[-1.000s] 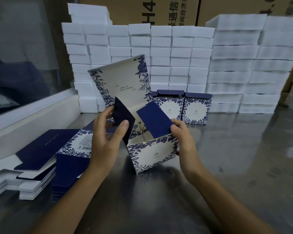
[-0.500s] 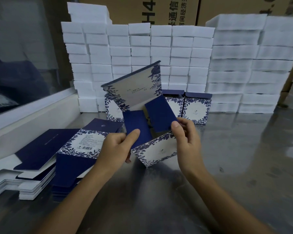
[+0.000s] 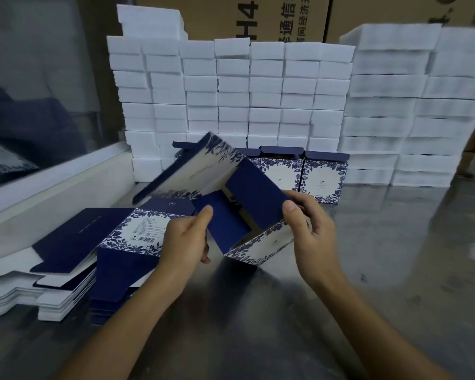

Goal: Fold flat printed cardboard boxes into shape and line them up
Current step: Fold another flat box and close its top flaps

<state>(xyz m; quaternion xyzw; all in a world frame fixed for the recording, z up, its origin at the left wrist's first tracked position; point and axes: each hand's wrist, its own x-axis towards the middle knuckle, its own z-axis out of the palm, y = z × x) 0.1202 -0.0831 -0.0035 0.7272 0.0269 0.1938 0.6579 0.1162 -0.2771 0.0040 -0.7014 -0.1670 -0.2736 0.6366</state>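
I hold a half-formed box (image 3: pixel 263 244), white with a blue floral print, tilted over the steel table (image 3: pixel 395 256). My left hand (image 3: pixel 185 241) grips its left side, thumb on a navy side flap (image 3: pixel 222 229). My right hand (image 3: pixel 310 234) grips the right side, thumb pressing the other navy flap (image 3: pixel 254 193). The big printed lid flap (image 3: pixel 200 168) leans back to the left, blurred. Folded boxes (image 3: pixel 324 176) stand in a row behind. Flat blanks (image 3: pixel 137 234) lie stacked at the left.
White foam blocks (image 3: pixel 258 91) are stacked in tall columns along the back, with brown cartons (image 3: pixel 285 17) behind them. A white ledge (image 3: pixel 52 187) under a glass pane borders the table on the left. Another pile of flat blanks (image 3: pixel 39 283) sits at the near left.
The box has tipped further away from me and the lid flap has swung down to the left. Both thumbs have pushed the navy side flaps inward.
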